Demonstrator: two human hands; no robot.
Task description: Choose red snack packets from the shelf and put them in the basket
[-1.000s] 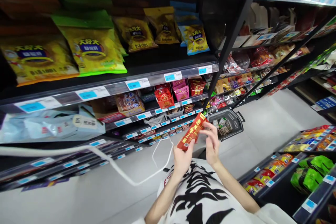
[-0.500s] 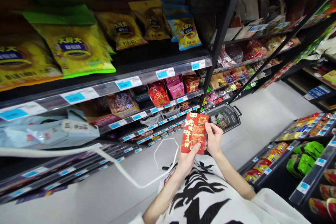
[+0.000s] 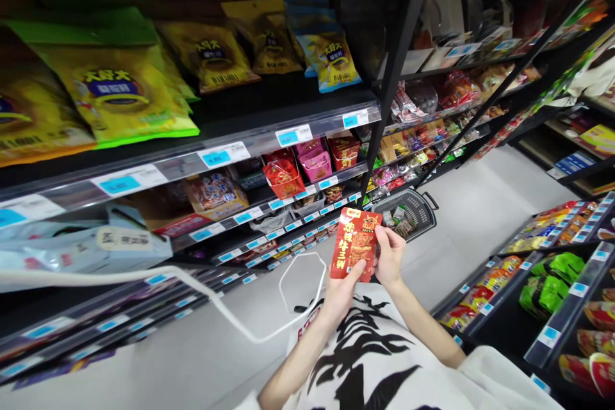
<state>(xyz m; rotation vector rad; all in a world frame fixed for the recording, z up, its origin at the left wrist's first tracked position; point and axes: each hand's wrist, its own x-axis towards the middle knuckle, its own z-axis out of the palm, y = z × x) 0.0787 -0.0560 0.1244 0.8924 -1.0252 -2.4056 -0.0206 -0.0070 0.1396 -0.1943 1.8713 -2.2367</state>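
A flat red snack packet (image 3: pixel 354 240) with yellow lettering is held up in front of my chest, its printed face toward me. My left hand (image 3: pixel 342 288) grips its lower edge, with the thumb lying on the front. On the right side, my right hand (image 3: pixel 390 253) pinches the packet's edge between thumb and fingers. The fingers behind the packet are hidden. Beyond it, a dark shopping basket (image 3: pixel 418 214) with several small packets inside stands on the floor.
Shelves on the left carry yellow snack bags (image 3: pixel 115 83), red and pink packets (image 3: pixel 283 176) and a pale blue box (image 3: pixel 86 246). A white cable (image 3: pixel 211 298) loops across the lower left. Green packs (image 3: pixel 552 285) sit on the right-hand shelves. Grey floor (image 3: pixel 485 205) runs between them.
The view has shifted slightly, so the shelves on both sides appear a little further left. Both hands keep their hold on the red packet, which has tilted slightly.
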